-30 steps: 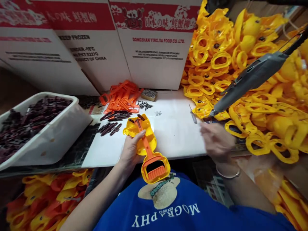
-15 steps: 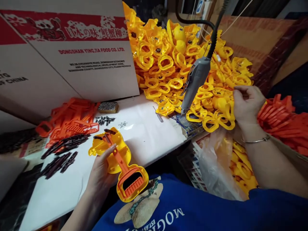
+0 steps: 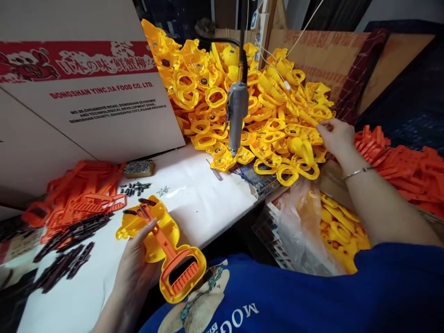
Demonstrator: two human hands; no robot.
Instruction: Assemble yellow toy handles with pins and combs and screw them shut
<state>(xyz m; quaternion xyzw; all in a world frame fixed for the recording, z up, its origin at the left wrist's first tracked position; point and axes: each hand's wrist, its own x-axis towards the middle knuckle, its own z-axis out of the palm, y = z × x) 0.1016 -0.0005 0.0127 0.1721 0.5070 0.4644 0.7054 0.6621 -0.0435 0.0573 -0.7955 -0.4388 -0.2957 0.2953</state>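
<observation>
A smooth white sheet [image 3: 204, 194] covers the work surface, a little wrinkled, its near right corner torn over a dark blue printed patch. White cartons [image 3: 114, 125] with red bands wall off the left rear; brown cardboard [image 3: 322, 51] and a dark blue covering stand behind at right. Against the cartons rises a heap [image 3: 274, 134] of glossy yellow plastic, hollow shells with oval loops, and a grey cylindrical driver [image 3: 237, 115] hangs upright in front of it on a black cord. The left hand [image 3: 133, 259] holds the shell [image 3: 169, 226] over the sheet's near edge, thumb on top; inside lies an orange insert [image 3: 164, 240] with a ribbed grip. The right hand [image 3: 338, 138] is at the heap's right edge, fingers and thumb drawn narrow; whether they grip a piece I cannot tell. On the sheet's left lie flat orange frames [image 3: 86, 189], slim dark strips [image 3: 65, 263], short black pegs [image 3: 135, 188], tiny screws [image 3: 163, 190] and a speckled block [image 3: 138, 169]. Cloudy, crumpled film [image 3: 298, 231] drapes below at right.
</observation>
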